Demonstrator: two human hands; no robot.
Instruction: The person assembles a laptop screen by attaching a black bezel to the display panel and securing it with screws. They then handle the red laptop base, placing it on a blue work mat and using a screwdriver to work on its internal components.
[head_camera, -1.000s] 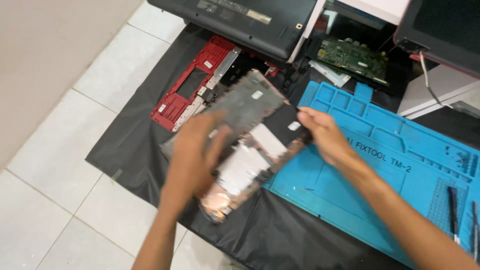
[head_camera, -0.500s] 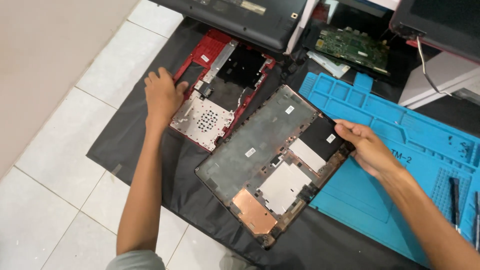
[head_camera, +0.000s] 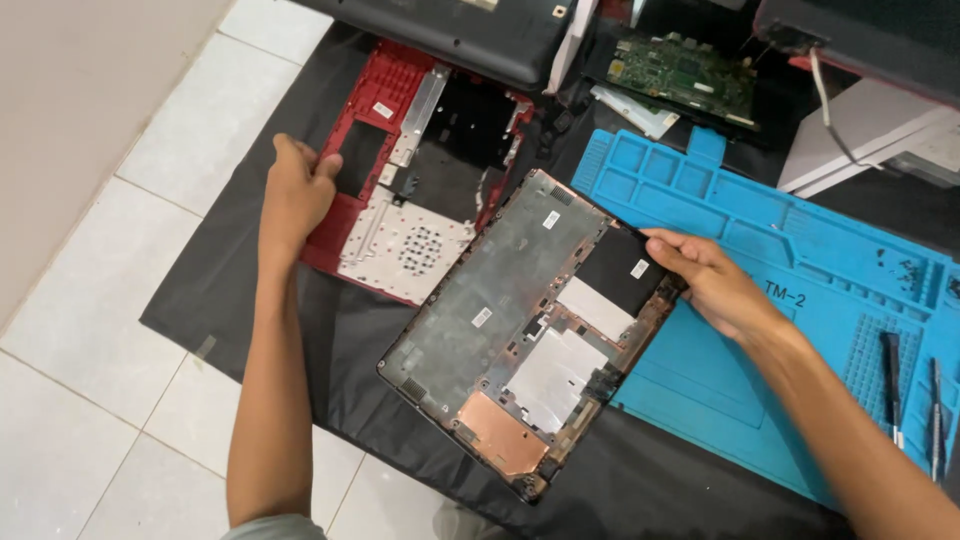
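Hands apart: the left hand (head_camera: 297, 190) grips the left edge of the red laptop shell (head_camera: 400, 190) at upper left, while the right hand (head_camera: 705, 280) pinches the right edge of the grey laptop base (head_camera: 500, 300) at centre, on a black mat (head_camera: 230, 290).

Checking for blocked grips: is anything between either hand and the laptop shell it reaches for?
Nothing visible. The left hand already grips the red shell at its left edge, and the right hand holds the grey shell at its right edge.

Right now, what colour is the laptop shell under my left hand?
Red shell, seen in the head view.
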